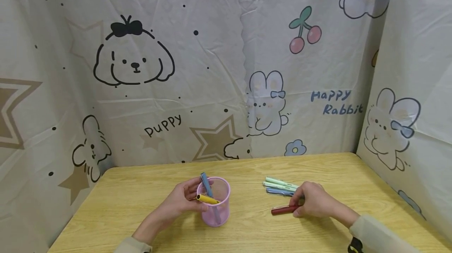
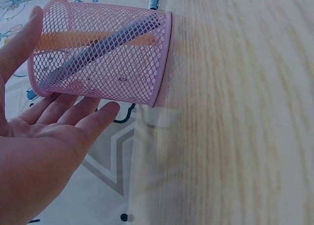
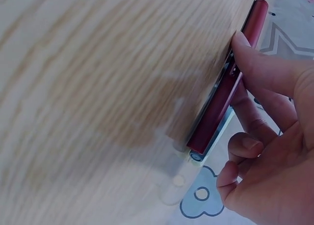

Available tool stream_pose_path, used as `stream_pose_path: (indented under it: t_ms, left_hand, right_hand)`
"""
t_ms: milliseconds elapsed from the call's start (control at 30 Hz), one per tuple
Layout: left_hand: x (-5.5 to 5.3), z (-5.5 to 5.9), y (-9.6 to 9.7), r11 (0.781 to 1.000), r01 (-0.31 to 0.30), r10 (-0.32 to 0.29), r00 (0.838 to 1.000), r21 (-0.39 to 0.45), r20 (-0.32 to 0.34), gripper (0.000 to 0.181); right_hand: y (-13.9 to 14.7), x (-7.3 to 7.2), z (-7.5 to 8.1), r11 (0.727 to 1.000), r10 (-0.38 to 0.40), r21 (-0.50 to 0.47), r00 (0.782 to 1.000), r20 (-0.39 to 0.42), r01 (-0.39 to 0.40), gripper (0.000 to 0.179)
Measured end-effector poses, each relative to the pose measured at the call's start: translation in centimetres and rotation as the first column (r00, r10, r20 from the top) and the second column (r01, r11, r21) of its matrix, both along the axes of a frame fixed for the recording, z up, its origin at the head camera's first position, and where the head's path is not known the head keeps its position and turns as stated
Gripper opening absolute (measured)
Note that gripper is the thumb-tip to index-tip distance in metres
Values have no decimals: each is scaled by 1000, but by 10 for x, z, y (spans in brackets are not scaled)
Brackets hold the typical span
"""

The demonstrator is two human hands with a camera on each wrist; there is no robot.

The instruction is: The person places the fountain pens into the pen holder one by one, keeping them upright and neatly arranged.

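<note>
A pink mesh pen cup [image 1: 216,221] stands upright on the table. A blue pen [image 1: 206,184] and a yellow pen [image 1: 207,199] lean inside it, and their tops stick out over the rim. My left hand [image 1: 183,198] holds the cup from its left side, thumb in front and fingers behind; the left wrist view shows the thumb by the rim. To the right, my right hand [image 1: 312,201] pinches a dark red pen [image 3: 216,107] between thumb and fingers, low over the table. Just behind it lie light green pens [image 1: 280,183] and another blue pen [image 1: 279,192].
The wood-grain table [image 1: 247,233] ends at a back edge against a printed cloth [image 1: 212,100]. A side cloth [image 1: 406,68] hangs along the right edge and another [image 1: 35,166] along the left.
</note>
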State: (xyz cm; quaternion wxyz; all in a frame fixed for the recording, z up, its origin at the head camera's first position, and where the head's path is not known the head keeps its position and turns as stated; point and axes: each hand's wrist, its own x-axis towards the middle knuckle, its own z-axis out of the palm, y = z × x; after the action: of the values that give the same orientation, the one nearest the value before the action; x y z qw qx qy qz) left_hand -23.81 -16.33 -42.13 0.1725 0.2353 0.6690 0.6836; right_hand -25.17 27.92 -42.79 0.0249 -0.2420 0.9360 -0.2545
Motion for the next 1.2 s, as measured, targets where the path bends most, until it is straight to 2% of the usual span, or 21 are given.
stream_pose_path:
  t_ms: [233,567,867,1200]
  left_hand:
    - [1,0,0,999,-25,25,1000,-21,10,93]
    - [-2,-1,0,1000,-4,4,1000,3,-2,90]
    - [-3,-2,-1,1000,-3,3,1000,5,4,91]
    - [-2,-1,0,1000,-7,7,1000,-5,2,91]
  right_hand:
    - [-5,2,5,999,2,50,999,-35,0,23]
    - [-9,2,8,996,-18,87,999,-36,21,25]
    - [-7,1,5,997,14,75,999,-48,-10,25]
    - [-5,3,7,1000,9,13,1000,-2,-9,22]
